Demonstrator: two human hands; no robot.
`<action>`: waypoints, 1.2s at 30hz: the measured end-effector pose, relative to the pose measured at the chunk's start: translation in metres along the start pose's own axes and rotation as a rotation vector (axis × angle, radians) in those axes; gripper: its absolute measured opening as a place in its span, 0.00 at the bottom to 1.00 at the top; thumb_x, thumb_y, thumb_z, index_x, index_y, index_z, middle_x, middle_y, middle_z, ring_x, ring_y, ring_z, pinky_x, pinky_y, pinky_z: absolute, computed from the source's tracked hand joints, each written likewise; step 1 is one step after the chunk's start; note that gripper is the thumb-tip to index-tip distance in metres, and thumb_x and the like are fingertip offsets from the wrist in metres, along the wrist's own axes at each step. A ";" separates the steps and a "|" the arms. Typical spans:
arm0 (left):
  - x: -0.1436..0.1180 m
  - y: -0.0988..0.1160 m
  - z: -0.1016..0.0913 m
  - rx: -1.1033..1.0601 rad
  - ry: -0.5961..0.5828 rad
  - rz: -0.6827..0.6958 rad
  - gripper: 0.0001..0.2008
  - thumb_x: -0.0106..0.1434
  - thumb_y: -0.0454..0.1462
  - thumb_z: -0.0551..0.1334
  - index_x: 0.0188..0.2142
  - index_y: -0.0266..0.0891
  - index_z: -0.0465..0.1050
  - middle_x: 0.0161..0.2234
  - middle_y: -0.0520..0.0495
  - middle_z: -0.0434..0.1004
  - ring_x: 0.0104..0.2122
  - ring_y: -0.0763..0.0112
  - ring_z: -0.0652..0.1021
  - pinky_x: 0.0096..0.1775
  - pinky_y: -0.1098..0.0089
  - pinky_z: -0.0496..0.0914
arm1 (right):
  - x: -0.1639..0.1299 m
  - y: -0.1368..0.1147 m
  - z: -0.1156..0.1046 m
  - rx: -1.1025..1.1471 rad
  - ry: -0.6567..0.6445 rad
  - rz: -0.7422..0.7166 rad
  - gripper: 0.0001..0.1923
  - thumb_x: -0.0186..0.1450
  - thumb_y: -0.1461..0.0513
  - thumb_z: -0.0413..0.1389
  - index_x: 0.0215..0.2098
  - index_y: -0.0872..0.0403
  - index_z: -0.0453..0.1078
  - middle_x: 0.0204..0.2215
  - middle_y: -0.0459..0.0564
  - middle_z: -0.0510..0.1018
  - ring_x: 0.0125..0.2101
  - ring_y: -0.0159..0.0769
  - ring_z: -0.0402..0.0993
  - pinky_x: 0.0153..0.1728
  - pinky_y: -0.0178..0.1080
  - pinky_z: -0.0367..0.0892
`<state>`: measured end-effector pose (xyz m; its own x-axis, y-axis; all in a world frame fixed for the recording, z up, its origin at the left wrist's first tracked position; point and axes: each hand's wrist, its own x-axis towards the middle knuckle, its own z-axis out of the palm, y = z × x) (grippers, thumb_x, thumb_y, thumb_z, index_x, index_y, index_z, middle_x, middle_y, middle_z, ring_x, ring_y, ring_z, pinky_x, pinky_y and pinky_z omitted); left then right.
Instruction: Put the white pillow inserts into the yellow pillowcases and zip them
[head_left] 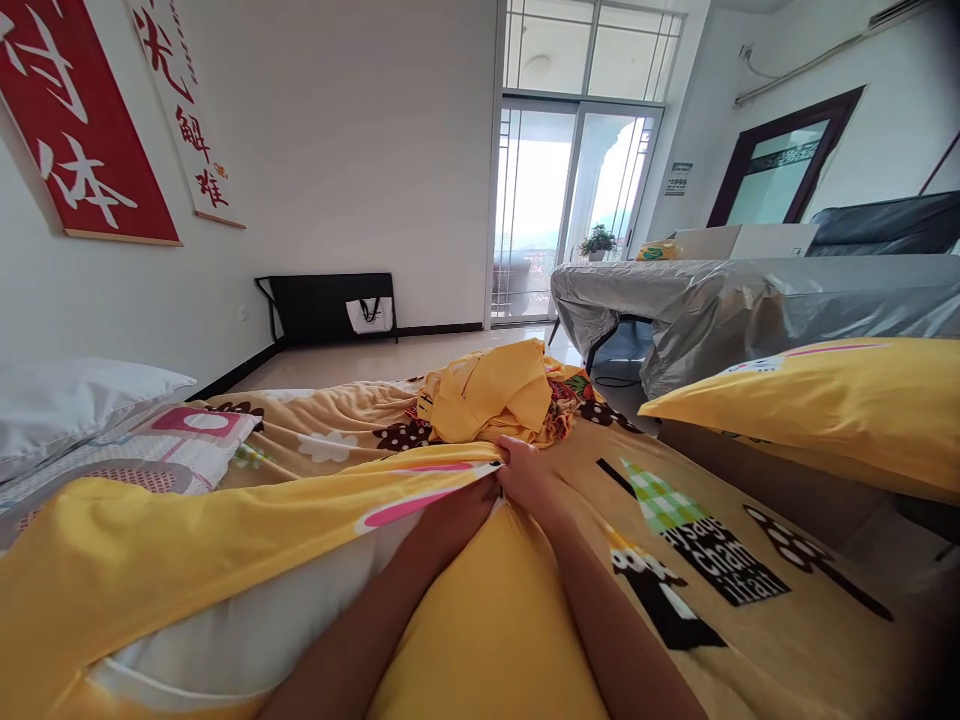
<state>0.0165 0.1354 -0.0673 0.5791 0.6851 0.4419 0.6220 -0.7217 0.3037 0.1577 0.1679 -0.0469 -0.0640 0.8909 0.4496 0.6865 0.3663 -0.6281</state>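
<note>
Both hands meet at the far edge of a yellow duvet cover (225,540) spread over the bed (750,640). The right hand (529,480) has its fingers closed on the cover's edge. The left hand (465,510) reaches under the fabric, its fingers hidden, so I cannot tell their grip; a crumpled yellow cloth (495,395) lies just beyond.

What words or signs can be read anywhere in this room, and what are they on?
Red banner: large white Chinese characters, cut off by the frame; the lowest reads "体".
White scroll: red Chinese characters, including "解" and "难".
Blanket: dark patch with white letters, seen upside down, roughly "chan"; the rest is unclear.
Wall notice by the glass door: too small to read.
White bag: mark too small to read.
</note>
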 end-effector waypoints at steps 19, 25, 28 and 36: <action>-0.004 0.000 -0.004 -0.030 0.000 -0.080 0.17 0.67 0.38 0.51 0.54 0.46 0.66 0.60 0.51 0.66 0.60 0.66 0.64 0.64 0.60 0.53 | 0.006 0.008 0.004 0.199 -0.071 0.019 0.09 0.43 0.66 0.45 0.16 0.55 0.67 0.17 0.44 0.70 0.23 0.31 0.61 0.25 0.32 0.52; -0.001 0.004 -0.010 -0.125 0.028 -0.094 0.15 0.67 0.38 0.50 0.46 0.45 0.72 0.57 0.51 0.69 0.56 0.65 0.69 0.61 0.62 0.58 | 0.005 0.010 0.006 0.259 -0.098 0.035 0.12 0.44 0.64 0.44 0.16 0.56 0.69 0.15 0.42 0.65 0.22 0.30 0.57 0.23 0.31 0.51; 0.000 0.005 -0.011 -0.152 0.039 -0.131 0.16 0.68 0.40 0.48 0.47 0.44 0.71 0.55 0.49 0.71 0.55 0.64 0.69 0.59 0.62 0.61 | 0.005 0.009 0.006 0.261 -0.098 0.042 0.12 0.44 0.64 0.44 0.16 0.56 0.69 0.14 0.41 0.62 0.21 0.29 0.55 0.23 0.31 0.50; 0.004 0.009 -0.010 -0.187 0.053 -0.211 0.18 0.69 0.43 0.46 0.53 0.46 0.67 0.56 0.48 0.70 0.56 0.64 0.68 0.60 0.61 0.60 | 0.003 0.003 0.002 0.220 -0.069 0.015 0.11 0.43 0.65 0.45 0.16 0.56 0.69 0.16 0.44 0.67 0.23 0.31 0.60 0.25 0.32 0.51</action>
<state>0.0186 0.1305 -0.0542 0.4157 0.8196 0.3942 0.6154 -0.5726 0.5416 0.1585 0.1722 -0.0483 -0.1094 0.9104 0.3989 0.5138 0.3954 -0.7614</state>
